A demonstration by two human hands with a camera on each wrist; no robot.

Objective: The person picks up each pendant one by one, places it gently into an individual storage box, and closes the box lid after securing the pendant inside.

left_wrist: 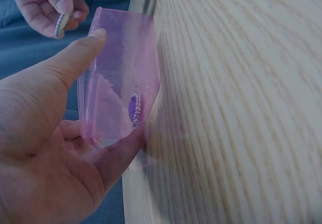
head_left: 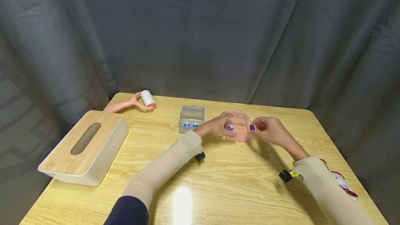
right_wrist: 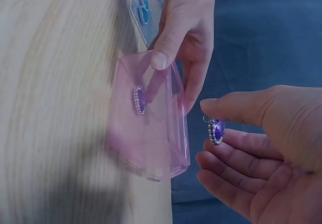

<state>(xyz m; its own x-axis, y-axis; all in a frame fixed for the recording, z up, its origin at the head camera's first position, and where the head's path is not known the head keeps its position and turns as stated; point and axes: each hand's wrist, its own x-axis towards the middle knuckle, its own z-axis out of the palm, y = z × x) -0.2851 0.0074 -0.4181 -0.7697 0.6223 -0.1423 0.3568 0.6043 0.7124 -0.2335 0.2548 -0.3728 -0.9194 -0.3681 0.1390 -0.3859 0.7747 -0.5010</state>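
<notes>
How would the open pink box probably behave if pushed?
The pink box looks stiff and probably light, with thin, see-through walls. Its flat sides suggest sliding rather than rolling. The purple gem inside may shift, as nothing visible fastens it.

— Pink box (right_wrist: 148, 143): see-through plastic, glossy from where I stand.
— Clear box (head_left: 192, 114), same look. Purple gems (right_wrist: 219, 128): glossy; beaded rims (right_wrist: 136, 101) metal-looking.
— Tabletop (head_left: 225, 186): smooth, wood-grained, shiny under light.
— Slotted lid (head_left: 103, 134): pale wood. Curtain (head_left: 187, 44): matt cloth.
</notes>
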